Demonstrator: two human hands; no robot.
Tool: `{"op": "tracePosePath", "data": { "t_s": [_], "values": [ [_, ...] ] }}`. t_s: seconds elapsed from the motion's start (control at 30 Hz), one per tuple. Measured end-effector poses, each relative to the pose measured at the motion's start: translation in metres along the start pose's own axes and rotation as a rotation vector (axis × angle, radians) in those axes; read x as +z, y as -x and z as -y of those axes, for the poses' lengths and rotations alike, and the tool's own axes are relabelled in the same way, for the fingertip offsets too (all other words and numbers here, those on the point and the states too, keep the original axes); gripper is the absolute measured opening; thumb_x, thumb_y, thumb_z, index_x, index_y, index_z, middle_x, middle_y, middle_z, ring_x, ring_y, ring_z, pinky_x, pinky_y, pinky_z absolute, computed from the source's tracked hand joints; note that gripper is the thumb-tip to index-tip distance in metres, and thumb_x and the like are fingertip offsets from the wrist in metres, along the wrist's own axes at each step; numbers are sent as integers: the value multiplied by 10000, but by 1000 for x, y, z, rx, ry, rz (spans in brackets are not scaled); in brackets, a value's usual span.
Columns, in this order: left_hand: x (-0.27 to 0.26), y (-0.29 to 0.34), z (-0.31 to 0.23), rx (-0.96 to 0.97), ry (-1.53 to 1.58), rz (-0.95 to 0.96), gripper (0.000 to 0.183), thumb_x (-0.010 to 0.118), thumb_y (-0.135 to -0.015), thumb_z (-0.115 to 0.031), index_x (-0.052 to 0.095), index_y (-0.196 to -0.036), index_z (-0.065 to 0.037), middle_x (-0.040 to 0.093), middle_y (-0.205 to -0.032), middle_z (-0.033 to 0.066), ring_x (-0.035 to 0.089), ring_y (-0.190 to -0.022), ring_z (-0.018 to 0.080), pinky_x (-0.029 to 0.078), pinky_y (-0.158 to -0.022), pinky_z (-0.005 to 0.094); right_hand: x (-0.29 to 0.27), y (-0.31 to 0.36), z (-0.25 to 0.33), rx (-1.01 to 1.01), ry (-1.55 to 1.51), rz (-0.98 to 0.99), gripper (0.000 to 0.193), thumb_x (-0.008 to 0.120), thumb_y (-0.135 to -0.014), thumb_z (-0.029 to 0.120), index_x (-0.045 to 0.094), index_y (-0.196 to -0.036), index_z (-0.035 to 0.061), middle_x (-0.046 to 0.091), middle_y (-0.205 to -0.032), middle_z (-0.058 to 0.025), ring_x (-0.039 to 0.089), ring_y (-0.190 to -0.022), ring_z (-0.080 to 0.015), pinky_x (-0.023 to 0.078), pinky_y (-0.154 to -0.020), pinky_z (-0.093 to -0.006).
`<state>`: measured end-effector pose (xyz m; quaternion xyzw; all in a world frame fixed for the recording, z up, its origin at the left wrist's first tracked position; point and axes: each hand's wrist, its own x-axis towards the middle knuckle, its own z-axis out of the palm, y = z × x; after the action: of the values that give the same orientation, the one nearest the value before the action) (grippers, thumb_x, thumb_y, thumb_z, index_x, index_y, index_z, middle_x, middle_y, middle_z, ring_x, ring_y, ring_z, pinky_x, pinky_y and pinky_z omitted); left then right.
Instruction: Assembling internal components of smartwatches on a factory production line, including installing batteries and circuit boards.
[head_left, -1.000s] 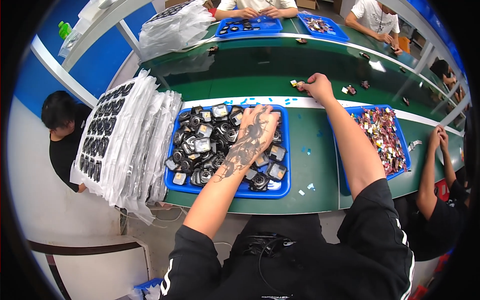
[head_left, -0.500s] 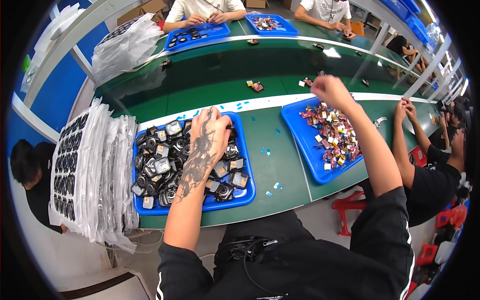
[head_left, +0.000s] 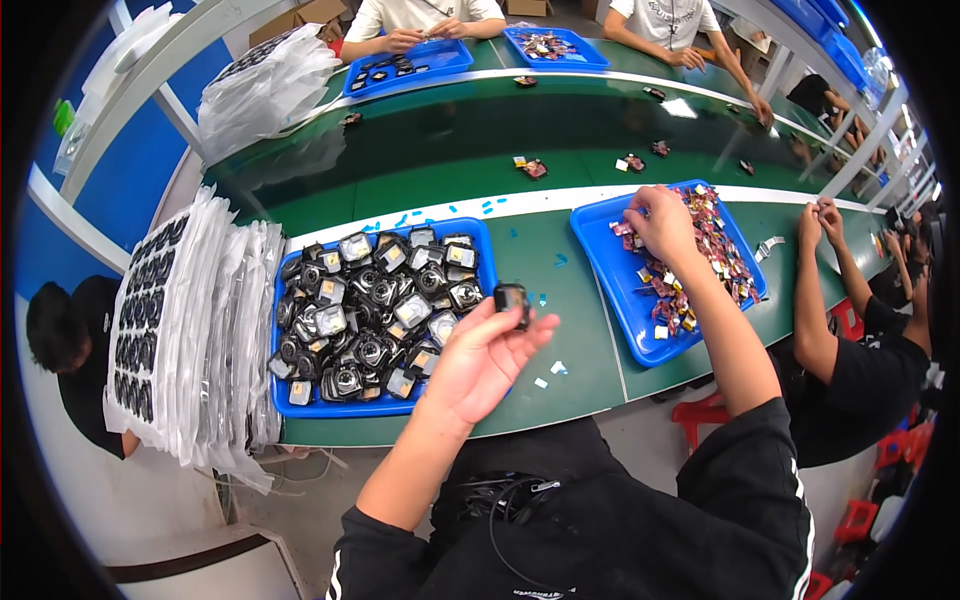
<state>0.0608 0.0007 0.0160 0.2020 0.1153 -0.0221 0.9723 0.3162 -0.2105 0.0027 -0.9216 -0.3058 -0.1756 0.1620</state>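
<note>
My left hand (head_left: 480, 362) holds a small black module (head_left: 511, 301) between thumb and fingertips, palm up, just right of the blue tray (head_left: 283, 405) filled with several black camera-like modules (head_left: 372, 310). My right hand (head_left: 662, 222) reaches into a second blue tray (head_left: 610, 283) to the right, fingers down among several small red and silver parts (head_left: 700, 260). Whether it grips one of them is hidden by the hand.
Stacked plastic blister sheets (head_left: 190, 330) stand at the left table edge. A green conveyor belt (head_left: 480, 130) runs behind the trays with loose parts on it. A co-worker's arms (head_left: 825, 290) are at the right; other people work at far blue trays (head_left: 400, 65). Paper scraps (head_left: 550, 372) lie between trays.
My left hand has lifted out of the module tray and turned palm up with one black module. My right hand came down from the belt's edge into the right tray.
</note>
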Motion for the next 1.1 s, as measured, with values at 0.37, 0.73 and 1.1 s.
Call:
{"op": "tracePosePath", "data": {
  "t_s": [0.37,0.73,1.1],
  "values": [
    [23,-32,17,455,-977,65,259,614,-902,-91,674,-1154,-85,563,-1072,62,603,-888,145,492,-750,242,-68,51,75,340,-1069,75,73,687,-856,54,621,-866,25,631,-773,14,561,-692,-37,430,-621,-193],
    [28,-8,20,652,-1362,43,180,745,-789,-171,719,-907,-38,550,-1043,93,599,-757,158,495,-620,299,-80,90,129,175,-1219,237,90,671,-862,-2,588,-896,-16,614,-873,-45,613,-812,-84,512,-657,-201],
    [13,3,16,578,-1147,-60,105,747,-783,-68,724,-868,-10,565,-946,50,518,-700,84,460,-609,243,-73,105,142,-215,-850,33,123,725,-762,-25,615,-816,-11,599,-794,-72,586,-670,-135,466,-571,-252]
  ]
}}
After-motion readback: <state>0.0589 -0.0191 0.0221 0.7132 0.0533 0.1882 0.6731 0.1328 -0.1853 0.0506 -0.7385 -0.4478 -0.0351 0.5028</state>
